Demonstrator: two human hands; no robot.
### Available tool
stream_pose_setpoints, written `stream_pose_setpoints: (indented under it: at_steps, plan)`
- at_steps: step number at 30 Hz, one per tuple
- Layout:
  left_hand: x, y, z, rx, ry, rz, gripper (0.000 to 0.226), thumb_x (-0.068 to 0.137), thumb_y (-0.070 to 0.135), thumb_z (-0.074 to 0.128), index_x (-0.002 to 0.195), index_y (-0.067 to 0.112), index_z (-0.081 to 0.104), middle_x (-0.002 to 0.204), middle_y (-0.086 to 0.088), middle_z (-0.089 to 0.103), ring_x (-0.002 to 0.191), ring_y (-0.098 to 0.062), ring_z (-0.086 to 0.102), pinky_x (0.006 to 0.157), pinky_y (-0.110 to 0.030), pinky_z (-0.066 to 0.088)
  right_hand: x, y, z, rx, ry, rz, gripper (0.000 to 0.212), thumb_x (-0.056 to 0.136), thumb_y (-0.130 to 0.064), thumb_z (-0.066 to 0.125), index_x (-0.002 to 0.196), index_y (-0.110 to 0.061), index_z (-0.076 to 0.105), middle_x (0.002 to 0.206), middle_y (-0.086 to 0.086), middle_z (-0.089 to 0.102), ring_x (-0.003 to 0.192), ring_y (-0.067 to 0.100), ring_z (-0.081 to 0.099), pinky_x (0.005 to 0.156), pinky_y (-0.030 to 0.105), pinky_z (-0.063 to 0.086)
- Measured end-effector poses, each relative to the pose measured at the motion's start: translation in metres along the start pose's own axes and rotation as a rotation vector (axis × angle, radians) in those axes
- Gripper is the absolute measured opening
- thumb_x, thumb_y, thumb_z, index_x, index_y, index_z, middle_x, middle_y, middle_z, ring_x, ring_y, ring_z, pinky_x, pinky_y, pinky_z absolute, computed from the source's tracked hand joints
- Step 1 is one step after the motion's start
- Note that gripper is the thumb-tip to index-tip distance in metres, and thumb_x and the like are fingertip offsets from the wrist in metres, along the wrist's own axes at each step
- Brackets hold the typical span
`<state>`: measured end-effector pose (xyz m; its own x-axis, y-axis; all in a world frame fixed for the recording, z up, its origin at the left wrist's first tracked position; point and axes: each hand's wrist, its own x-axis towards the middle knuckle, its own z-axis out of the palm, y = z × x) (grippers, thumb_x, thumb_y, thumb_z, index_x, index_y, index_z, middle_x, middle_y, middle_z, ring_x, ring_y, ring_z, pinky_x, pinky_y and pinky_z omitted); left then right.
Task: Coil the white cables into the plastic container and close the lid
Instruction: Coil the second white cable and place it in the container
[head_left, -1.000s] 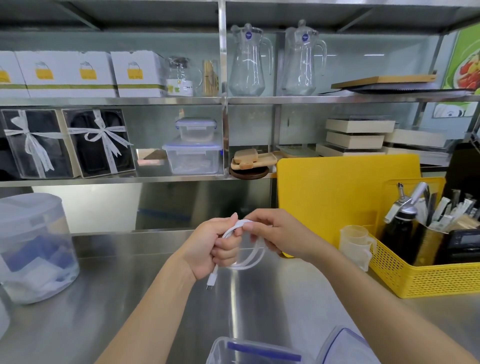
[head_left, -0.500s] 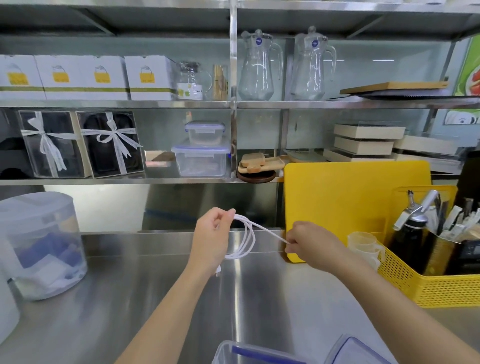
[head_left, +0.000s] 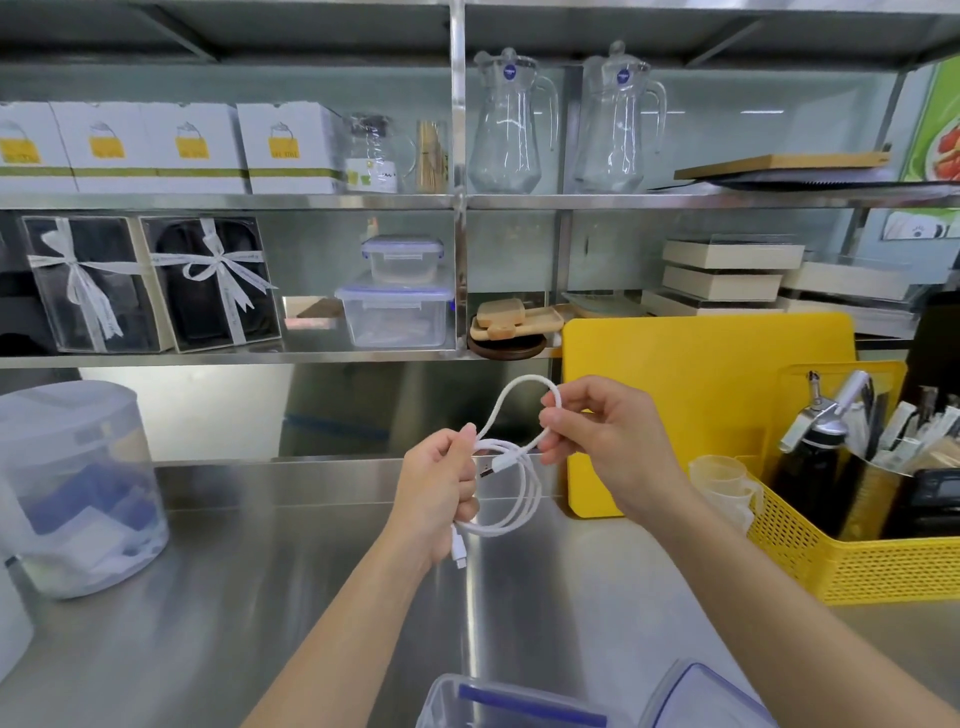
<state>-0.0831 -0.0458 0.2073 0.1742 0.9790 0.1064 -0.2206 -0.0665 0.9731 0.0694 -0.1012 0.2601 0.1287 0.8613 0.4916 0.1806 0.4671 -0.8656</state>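
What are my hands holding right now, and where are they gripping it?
A white cable. The left hand grips the gathered coils at their left side; the right hand pinches the last loop near the USB plug end.

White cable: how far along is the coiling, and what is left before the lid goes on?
Done: most of the white cable hangs in loops gripped by the left hand. In hand: the right hand pinches the last loop near the USB plug. Left: put the coil into the plastic container at the bottom edge, open with its lid beside it, then close it. No cable shows inside.
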Motion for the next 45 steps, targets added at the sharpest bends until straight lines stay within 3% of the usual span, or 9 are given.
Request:
stream_pose_setpoints:
  at_steps: [7, 10, 13, 18, 27, 34, 37, 40, 45]
  plan:
    - [-0.002, 0.001, -0.003, -0.127, -0.007, -0.058, 0.04, 0.096, 0.025, 0.051, 0.057, 0.015, 0.043, 0.044, 0.007, 0.032, 0.035, -0.006, 0.022, 0.031, -0.017, 0.022, -0.012, 0.045, 0.021, -0.563, -0.131, -0.074, 0.016, 0.074, -0.014, 0.073, 0.068, -0.016, 0.057, 0.063, -0.013, 0.047, 0.059, 0.003, 0.042, 0.059, 0.023, 0.037]
    - [-0.006, 0.004, 0.001, -0.166, -0.098, -0.068, 0.046, 0.096, 0.024, 0.05, 0.05, 0.021, 0.049, 0.043, 0.008, 0.034, 0.034, -0.005, 0.023, 0.03, -0.016, 0.022, -0.012, 0.059, 0.028, -0.45, 0.027, -0.069, 0.04, 0.071, -0.007, 0.074, 0.075, -0.032, 0.043, 0.082, -0.013, 0.041, 0.074, 0.001, 0.045, 0.065, 0.011, 0.039]
    - [-0.01, 0.004, 0.008, -0.171, -0.148, -0.07, 0.054, 0.097, 0.023, 0.048, 0.042, 0.025, 0.051, 0.042, 0.009, 0.035, 0.033, -0.004, 0.024, 0.029, -0.016, 0.024, -0.011, 0.065, 0.025, -0.09, -0.033, 0.143, 0.047, 0.067, 0.002, 0.063, 0.096, -0.031, 0.044, 0.092, -0.008, 0.052, 0.085, 0.006, 0.057, 0.07, 0.018, 0.044]
    - [-0.003, 0.007, 0.005, -0.237, -0.086, -0.101, 0.042, 0.095, 0.022, 0.05, 0.054, 0.017, 0.05, 0.042, 0.007, 0.034, 0.032, -0.004, 0.024, 0.028, -0.015, 0.023, -0.019, 0.073, 0.019, 0.139, -0.288, 0.231, 0.006, 0.084, -0.018, 0.057, 0.08, -0.021, 0.06, 0.052, -0.002, 0.052, 0.038, 0.009, 0.043, 0.038, 0.018, 0.036]
    - [0.003, 0.015, -0.021, -0.235, -0.023, -0.185, 0.037, 0.093, 0.018, 0.054, 0.058, 0.013, 0.044, 0.041, 0.006, 0.03, 0.032, -0.005, 0.022, 0.029, -0.015, 0.021, -0.024, 0.083, -0.015, -0.18, -0.256, 0.113, 0.052, 0.073, -0.056, 0.053, 0.071, -0.005, 0.062, 0.043, -0.011, 0.044, 0.043, 0.003, 0.037, 0.045, 0.016, 0.03]
    - [-0.002, 0.008, -0.016, -0.061, 0.001, -0.12, 0.031, 0.091, 0.016, 0.057, 0.063, 0.011, 0.048, 0.046, 0.005, 0.032, 0.037, -0.007, 0.024, 0.033, -0.017, 0.024, -0.019, 0.088, -0.035, -0.371, -0.331, 0.181, 0.048, 0.085, -0.048, 0.045, 0.076, -0.003, 0.061, 0.065, 0.005, 0.05, 0.06, 0.011, 0.045, 0.058, 0.022, 0.038]
    - [-0.007, -0.002, -0.001, -0.059, 0.008, -0.106, 0.03, 0.091, 0.017, 0.059, 0.062, 0.009, 0.052, 0.046, 0.005, 0.037, 0.037, -0.007, 0.026, 0.033, -0.016, 0.026, -0.021, 0.081, -0.016, -0.165, -0.369, 0.219, 0.032, 0.09, -0.039, 0.045, 0.104, -0.016, 0.061, 0.073, -0.007, 0.061, 0.068, 0.006, 0.056, 0.06, 0.011, 0.045]
    - [-0.012, -0.011, 0.012, -0.069, 0.016, -0.115, 0.027, 0.092, 0.018, 0.057, 0.068, 0.008, 0.06, 0.047, 0.003, 0.042, 0.039, -0.007, 0.032, 0.036, -0.018, 0.031, -0.02, 0.08, 0.009, -0.165, -0.268, 0.096, 0.018, 0.094, -0.029, 0.044, 0.102, -0.03, 0.06, 0.06, -0.017, 0.056, 0.058, 0.001, 0.051, 0.053, 0.012, 0.043]
    - [-0.009, 0.011, -0.006, 0.111, -0.31, -0.286, 0.017, 0.089, 0.014, 0.06, 0.08, 0.001, 0.066, 0.064, -0.013, 0.07, 0.058, -0.023, 0.068, 0.057, -0.032, 0.058, -0.012, 0.071, -0.001, -0.098, -0.253, 0.091, 0.026, 0.092, -0.01, 0.049, 0.084, -0.026, 0.068, 0.05, -0.016, 0.053, 0.048, -0.001, 0.044, 0.047, 0.012, 0.037]
